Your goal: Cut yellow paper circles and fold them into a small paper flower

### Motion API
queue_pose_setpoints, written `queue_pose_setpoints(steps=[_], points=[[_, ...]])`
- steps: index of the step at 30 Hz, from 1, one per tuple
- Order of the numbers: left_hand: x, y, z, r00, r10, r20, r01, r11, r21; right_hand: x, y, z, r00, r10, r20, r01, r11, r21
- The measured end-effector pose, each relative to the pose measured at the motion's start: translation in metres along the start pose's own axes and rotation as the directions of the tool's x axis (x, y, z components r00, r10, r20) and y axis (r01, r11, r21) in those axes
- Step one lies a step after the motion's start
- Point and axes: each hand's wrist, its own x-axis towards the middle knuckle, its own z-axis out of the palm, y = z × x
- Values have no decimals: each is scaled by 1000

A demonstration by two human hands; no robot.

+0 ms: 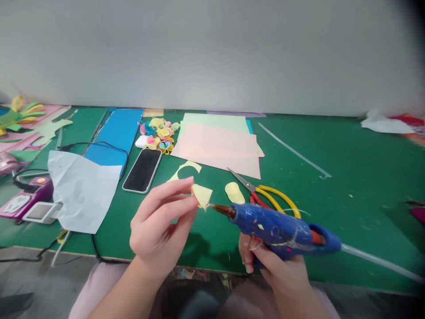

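Between the fingertips of my left hand point(166, 217) is a small folded piece of yellow paper point(202, 195). My right hand point(279, 266) is wrapped round the handle of a blue glue gun point(275, 228), with a clear glue stick point(378, 262) coming out of its back end. The brown nozzle points left, and its tip is at the yellow paper's lower edge; whether they touch I cannot tell. Just beyond the gun lie a rounded yellow paper cutout point(234, 193) and scissors point(279, 199) with yellow and red handles, blades partly open.
Pink paper point(215, 150) lies over green sheets at the back. Left of it are colourful paper flowers point(161, 130), a phone point(142, 171), a blue board point(114, 133), a white sheet point(86, 190) and a purple power strip point(26, 199) with cords. Another glue stick point(294, 150) lies at right.
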Motion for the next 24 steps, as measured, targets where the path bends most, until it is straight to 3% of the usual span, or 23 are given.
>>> queue_pose_setpoints(steps=[24], points=[[2,2,0,1000,11,-9,-11,1000,9,2,-1,-1,1000,8,-17,-7,999,33]])
